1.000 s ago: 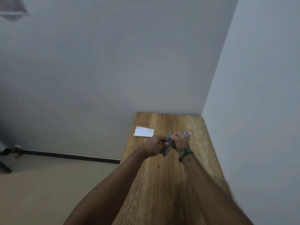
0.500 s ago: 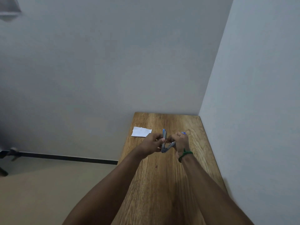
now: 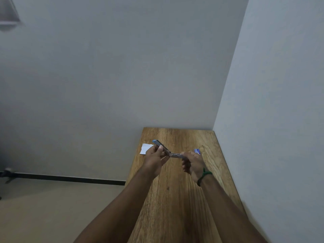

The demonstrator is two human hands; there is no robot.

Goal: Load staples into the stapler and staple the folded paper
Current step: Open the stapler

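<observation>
Head view: the fingers (image 3: pixel 160 148) of the left hand (image 3: pixel 155 157) are seen closed around the blue-topped upper arm of the stapler (image 3: pixel 169 150), with the thumb laid along its near face, and the fingers of the right hand (image 3: pixel 192 163) are curled shut on the metal base arm at its right end. The stapler is held swung wide open above the table, its two arms joined at a hinge between the hands; the upper arm is tilted up and away to the left, its blue tip being shown just above the left knuckles, while the base arm is held roughly level toward the right. Whether staples are seated in the channel cannot be told at this size. A green band (image 3: pixel 204 176) is worn at the right wrist. The folded paper (image 3: pixel 145 149) is laid flat on the wooden table (image 3: pixel 175 199) near its left edge, partly hidden behind the left hand. A small blue-and-white box (image 3: pixel 197 151) is seen on the table just beyond the right hand, its label too small to be read. The table is set into a corner, bounded by a pale wall (image 3: pixel 271 120) on the right and at the far end.
</observation>
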